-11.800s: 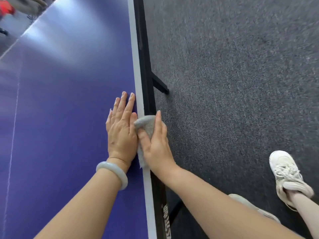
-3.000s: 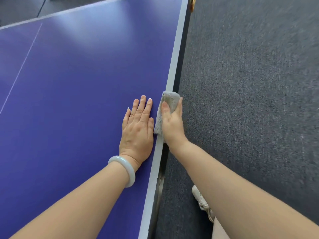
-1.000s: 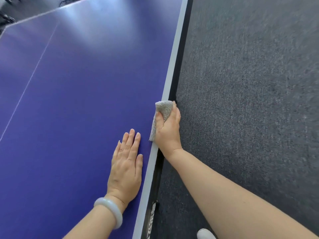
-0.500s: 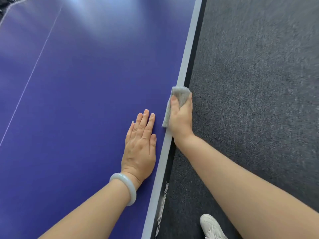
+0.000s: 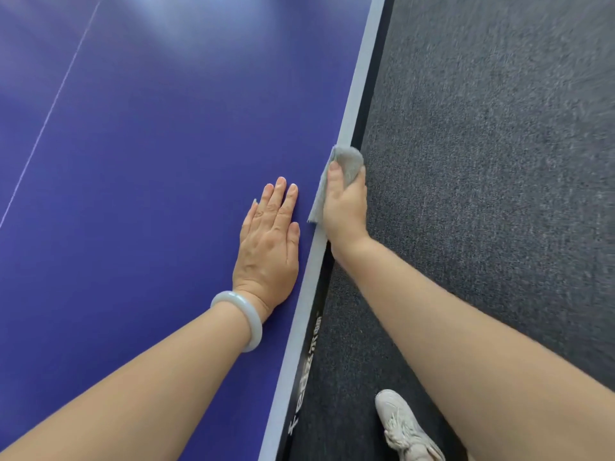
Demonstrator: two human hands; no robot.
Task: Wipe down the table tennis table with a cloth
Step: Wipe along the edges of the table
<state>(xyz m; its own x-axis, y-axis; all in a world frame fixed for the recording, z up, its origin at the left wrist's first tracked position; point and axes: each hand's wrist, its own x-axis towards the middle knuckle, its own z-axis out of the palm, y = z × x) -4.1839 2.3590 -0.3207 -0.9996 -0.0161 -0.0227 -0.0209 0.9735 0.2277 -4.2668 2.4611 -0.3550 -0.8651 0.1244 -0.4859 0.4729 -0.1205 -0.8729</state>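
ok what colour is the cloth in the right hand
Light grey. The small fuzzy cloth in the right hand shows best in the head view.

Bright, even light; soft glare on the table (image 5: pixel 186 38) top, carpet (image 5: pixel 549 61) smeared toward the right edge.

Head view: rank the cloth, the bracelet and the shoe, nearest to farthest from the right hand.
1. The cloth, gripped in the right hand at the table edge.
2. The bracelet, leftward over the table.
3. The shoe, down on the carpet.
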